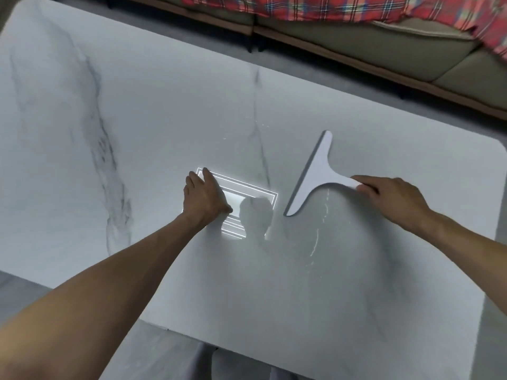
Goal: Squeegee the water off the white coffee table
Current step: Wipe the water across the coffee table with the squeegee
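A white marble-veined coffee table [153,127] fills most of the view. A white T-shaped squeegee [315,174] lies with its blade on the tabletop, right of centre, blade edge facing left. My right hand [389,198] grips the end of its handle. My left hand [205,198] rests flat on the table, fingers together, holding nothing, over a bright ceiling-light reflection. A thin streak of water beads [318,231] runs down the surface just below the squeegee handle, and a few droplets [258,124] glint further up.
A beige sofa [384,48] with a red plaid blanket [343,6] runs along the far side of the table. Grey floor shows at the near left and right corners. My legs are visible below the table's near edge.
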Demonstrator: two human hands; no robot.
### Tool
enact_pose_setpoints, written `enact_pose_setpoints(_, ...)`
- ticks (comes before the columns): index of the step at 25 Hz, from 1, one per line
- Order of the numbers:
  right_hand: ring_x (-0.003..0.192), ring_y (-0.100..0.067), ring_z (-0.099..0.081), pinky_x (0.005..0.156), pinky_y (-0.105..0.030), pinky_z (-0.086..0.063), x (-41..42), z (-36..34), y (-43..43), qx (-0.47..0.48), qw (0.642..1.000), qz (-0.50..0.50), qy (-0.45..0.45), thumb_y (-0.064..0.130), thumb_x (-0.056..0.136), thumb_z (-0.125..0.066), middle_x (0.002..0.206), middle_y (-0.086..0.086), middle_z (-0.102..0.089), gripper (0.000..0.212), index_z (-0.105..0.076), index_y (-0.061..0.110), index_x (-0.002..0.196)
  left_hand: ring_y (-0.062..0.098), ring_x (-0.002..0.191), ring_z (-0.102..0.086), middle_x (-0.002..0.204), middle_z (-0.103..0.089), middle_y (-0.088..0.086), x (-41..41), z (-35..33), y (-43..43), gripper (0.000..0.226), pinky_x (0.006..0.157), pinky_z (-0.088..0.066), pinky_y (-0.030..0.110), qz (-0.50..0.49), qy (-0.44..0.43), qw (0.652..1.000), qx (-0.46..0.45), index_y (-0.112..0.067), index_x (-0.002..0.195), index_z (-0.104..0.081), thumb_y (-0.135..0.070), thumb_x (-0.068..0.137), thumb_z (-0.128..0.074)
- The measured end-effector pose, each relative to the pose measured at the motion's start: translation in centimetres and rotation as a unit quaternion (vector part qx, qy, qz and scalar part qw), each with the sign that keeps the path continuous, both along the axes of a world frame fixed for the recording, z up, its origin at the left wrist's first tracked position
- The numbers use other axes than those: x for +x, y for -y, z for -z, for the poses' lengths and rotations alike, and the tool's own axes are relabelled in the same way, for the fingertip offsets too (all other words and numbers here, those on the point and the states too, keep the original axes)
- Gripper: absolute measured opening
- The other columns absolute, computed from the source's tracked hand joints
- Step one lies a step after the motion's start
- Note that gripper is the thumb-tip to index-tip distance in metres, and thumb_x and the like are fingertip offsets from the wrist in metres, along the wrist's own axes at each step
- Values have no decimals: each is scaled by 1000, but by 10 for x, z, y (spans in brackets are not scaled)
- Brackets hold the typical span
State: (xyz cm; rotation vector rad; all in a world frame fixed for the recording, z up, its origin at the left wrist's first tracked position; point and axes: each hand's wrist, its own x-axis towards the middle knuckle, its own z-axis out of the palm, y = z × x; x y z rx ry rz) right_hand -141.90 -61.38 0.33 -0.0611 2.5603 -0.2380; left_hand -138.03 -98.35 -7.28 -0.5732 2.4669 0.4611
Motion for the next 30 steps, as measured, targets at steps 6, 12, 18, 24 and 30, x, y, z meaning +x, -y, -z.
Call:
enact_pose_setpoints(6, 64, -21, -52, 62, -33, -41, -27, -13, 9, -218, 953, 209, -27, 34, 97, -44, 69, 3, -61, 24, -65, 43, 103, 50, 142, -6, 150, -6, 39, -37, 15, -1, 135, 119, -10, 52, -20, -25, 996, -84, -3, 149, -1, -46, 54, -87)
enact_pose_setpoints(12, 52, -17, -41, 55, -27, -37, -168, 17, 153, -309, 902, 300, -36, 38, 96, -37, 73, 0, -54, 38, -60, 29, 125, 55, 141, 5, 147, 5, 46, -54, 26, 26, 152, 119, -7, 54, -36, 40, 996, -74, 1, 148, 10, -60, 47, -86)
enact_pose_setpoints(18, 85, -23, -47, 67, -28, -41, -226, 35, 265, -285, 950, 121, -35, 32, 96, -34, 96, 0, -54, 41, -59, 35, 128, 59, 139, 2, 144, 2, 50, -55, 31, 31, 152, 118, -10, 56, -14, 30, 998, -62, 4, 148, 6, -65, 46, -83)
enact_pose_setpoints(24, 118, -36, -54, 97, -42, -45, -206, 39, 241, -202, 978, -12, -44, 28, 97, -37, 123, -3, -63, 38, -59, 36, 127, 60, 138, 1, 143, 1, 51, -54, 28, 30, 150, 117, -11, 57, -2, 28, 998, -64, 4, 148, 4, -65, 48, -83)
enact_pose_setpoints(30, 106, -36, -58, 89, -42, -49, -135, 36, 93, -121, 991, 37, -47, 36, 100, -41, 121, -4, -68, 41, -48, 43, 140, 58, 140, 2, 145, 2, 50, -59, 24, 27, 152, 118, -10, 56, -11, 56, 995, -77, 4, 148, 7, -63, 46, -85)
